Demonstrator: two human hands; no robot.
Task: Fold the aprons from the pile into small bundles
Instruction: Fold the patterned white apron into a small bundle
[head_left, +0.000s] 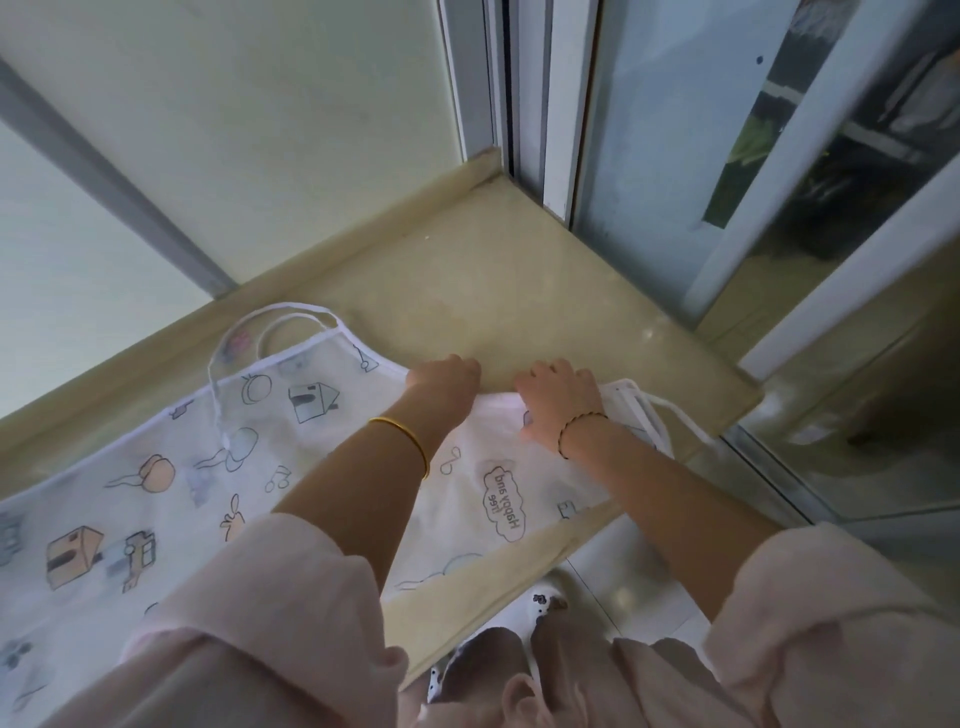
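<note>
Plainly the apron (171, 436) is thin, limp and very light. It lies spread along the beige ledge (493, 291) from its left end nearly to its right. I judge it will slide and wrinkle, so its hemmed edges are the best hold. Mid-ledge, my left hand (447, 382) and right hand (558, 400) sit close together, fingers curled on the apron's far edge. Loose ties (657, 413) trail towards the ledge's right end.

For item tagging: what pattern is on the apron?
The apron is white with cartoon prints, head view.
</note>
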